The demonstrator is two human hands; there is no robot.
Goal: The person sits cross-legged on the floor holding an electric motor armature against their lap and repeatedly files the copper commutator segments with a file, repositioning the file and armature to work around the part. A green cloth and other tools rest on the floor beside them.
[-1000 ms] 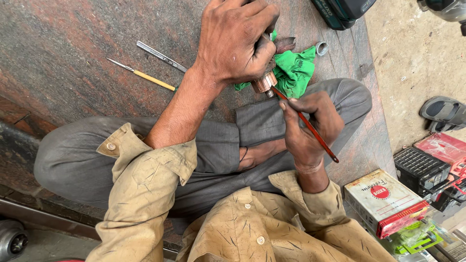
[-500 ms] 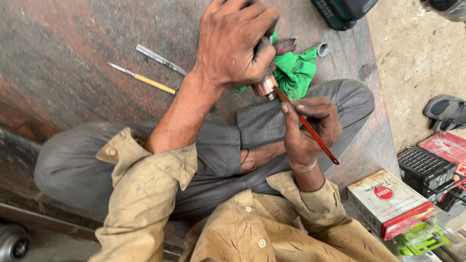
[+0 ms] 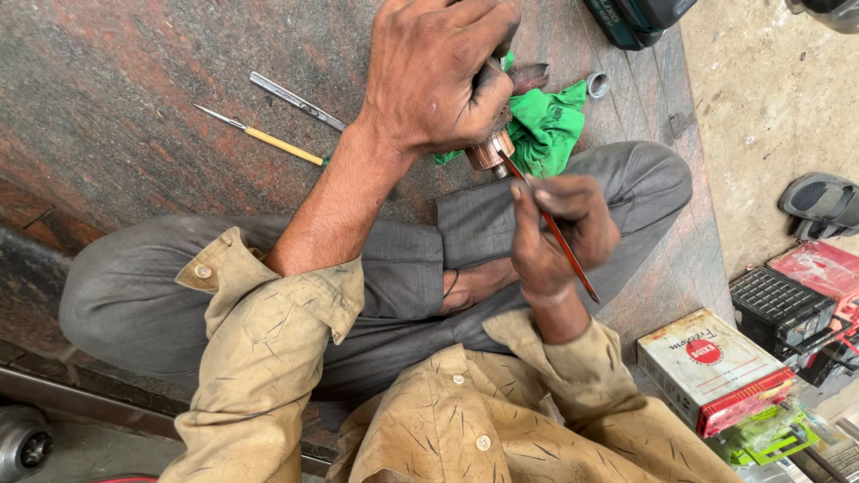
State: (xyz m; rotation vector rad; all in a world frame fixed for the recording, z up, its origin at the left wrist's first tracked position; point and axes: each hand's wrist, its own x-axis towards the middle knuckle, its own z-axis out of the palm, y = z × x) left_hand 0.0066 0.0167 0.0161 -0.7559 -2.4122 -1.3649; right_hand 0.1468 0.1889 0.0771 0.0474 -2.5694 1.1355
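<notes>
Barely shifted since the earlier frame: right hand [image 3: 562, 234] a touch lower at centre right, thin red-handled tool [image 3: 552, 229] pinched between fingers and thumb, tip touching the copper-coloured end of the motor part [image 3: 490, 152]. Left hand [image 3: 438, 72] clenched around that part at upper centre, hiding most of it; only the ringed copper end and a stub of shaft peeking out below the fist. Green cloth [image 3: 550, 125] bunched just behind, upper right of centre. Mottled red-grey stone slab [image 3: 116, 63] underneath, with a yellow-handled screwdriver [image 3: 264, 137] and a flat metal strip [image 3: 295, 100] lying side by side at upper left. Small grey ring [image 3: 598, 84] beside the cloth. White and red box [image 3: 716, 371] at lower right, dark sandal [image 3: 819, 206] on pale concrete floor [image 3: 761, 107] at right edge.
</notes>
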